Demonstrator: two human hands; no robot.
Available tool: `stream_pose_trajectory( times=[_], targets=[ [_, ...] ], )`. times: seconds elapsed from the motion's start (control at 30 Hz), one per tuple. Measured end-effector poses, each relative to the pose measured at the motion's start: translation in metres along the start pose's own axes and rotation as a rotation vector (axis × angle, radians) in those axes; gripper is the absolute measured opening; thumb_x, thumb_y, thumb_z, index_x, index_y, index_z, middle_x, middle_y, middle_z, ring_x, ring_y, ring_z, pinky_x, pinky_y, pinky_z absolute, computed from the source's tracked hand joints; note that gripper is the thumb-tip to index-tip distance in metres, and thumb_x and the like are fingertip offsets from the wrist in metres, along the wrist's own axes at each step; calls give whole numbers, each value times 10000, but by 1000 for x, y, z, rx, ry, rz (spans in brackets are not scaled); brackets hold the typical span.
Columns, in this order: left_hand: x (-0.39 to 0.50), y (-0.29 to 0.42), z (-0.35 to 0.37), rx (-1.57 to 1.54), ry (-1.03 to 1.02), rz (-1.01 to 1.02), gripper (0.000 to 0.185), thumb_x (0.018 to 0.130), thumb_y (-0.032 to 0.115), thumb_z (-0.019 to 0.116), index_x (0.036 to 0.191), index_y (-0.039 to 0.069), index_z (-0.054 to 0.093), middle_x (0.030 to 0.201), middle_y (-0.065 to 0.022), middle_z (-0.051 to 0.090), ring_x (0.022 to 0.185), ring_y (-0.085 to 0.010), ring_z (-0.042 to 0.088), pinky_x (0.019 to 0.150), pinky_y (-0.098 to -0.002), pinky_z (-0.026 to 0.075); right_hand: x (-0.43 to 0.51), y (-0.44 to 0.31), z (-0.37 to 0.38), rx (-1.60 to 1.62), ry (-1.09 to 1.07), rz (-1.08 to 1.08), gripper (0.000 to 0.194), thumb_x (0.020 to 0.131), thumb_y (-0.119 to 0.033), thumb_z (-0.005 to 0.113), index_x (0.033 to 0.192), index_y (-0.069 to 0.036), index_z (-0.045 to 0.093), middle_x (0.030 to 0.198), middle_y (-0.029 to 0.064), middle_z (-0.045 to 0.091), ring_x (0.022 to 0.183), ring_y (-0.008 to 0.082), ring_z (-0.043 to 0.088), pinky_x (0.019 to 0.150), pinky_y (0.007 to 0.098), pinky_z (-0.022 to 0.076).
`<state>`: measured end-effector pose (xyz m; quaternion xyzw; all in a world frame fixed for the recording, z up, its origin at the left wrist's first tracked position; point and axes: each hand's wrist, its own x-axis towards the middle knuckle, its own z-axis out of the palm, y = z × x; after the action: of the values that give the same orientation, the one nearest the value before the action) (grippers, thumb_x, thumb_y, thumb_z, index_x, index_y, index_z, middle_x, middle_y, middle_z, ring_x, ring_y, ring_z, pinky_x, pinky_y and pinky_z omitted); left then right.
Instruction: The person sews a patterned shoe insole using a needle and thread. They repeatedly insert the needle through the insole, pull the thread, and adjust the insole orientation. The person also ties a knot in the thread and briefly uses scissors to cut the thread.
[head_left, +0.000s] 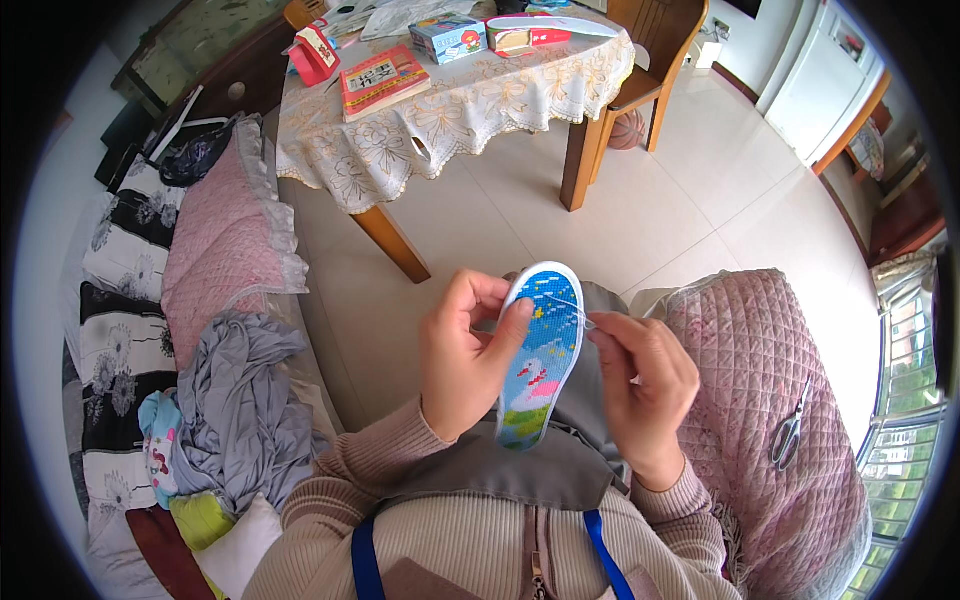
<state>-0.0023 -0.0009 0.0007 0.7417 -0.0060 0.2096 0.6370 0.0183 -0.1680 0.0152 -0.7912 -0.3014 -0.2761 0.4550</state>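
Observation:
My left hand (474, 349) grips the upper left edge of an embroidered insole (541, 352), its thumb lying on the stitched face. The insole has a white border, a blue field with white and yellow stitches, and a white swan above a green patch. To its right, my right hand (646, 379) pinches white thread (589, 321) between thumb and forefinger. That thread runs to the insole's upper part; a needle is too small to make out. Beneath the insole lies the grey cloth (480, 469) over my lap.
Scissors (787, 439) rest on the pink quilted cover (739, 352) at right. Ahead stands a table with a lace-edged tablecloth (480, 112), carrying a book (384, 81) and boxes. A wooden chair (652, 67) and basketball (627, 130) are beyond. Left, a sofa holds crumpled grey fabric (236, 397).

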Motion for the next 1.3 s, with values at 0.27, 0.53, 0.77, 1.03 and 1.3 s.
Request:
stream_pose_trajectory(
  times=[0.27,0.53,0.77,1.03,1.3],
  targets=[
    [0,5,2,-28,-15,8,160,888,98,635,927,-14,528,823,-54,629,738,-73,616,555,-202,523,6,1,20,-242,80,-113,186,715,53,700,881,-18,654,767,74,582,565,179,543,497,272,432],
    [1,3,0,-28,-12,16,150,884,85,636,933,-10,531,825,-55,629,739,-71,616,552,-202,523,4,4,25,-284,59,-142,254,646,19,683,896,-17,652,810,57,529,605,160,537,469,276,434],
    [0,4,1,179,-14,176,123,839,30,659,909,-11,567,822,-75,634,735,-141,653,550,-244,549,9,3,26,-331,-28,-157,284,623,15,679,901,-12,628,793,69,513,601,178,540,469,298,438],
    [1,3,-2,60,-14,77,123,850,47,661,912,-6,569,845,-50,634,762,-120,643,575,-226,539,15,-2,26,91,-44,236,160,727,41,723,828,-11,610,819,57,559,517,76,456,457,223,365],
    [-3,0,-5,-65,-113,-14,143,867,63,655,931,-14,552,863,-54,634,790,-85,622,582,-195,505,15,11,19,251,-113,372,139,746,9,734,810,-13,613,864,17,521,606,35,460,521,190,362]
  ],
)
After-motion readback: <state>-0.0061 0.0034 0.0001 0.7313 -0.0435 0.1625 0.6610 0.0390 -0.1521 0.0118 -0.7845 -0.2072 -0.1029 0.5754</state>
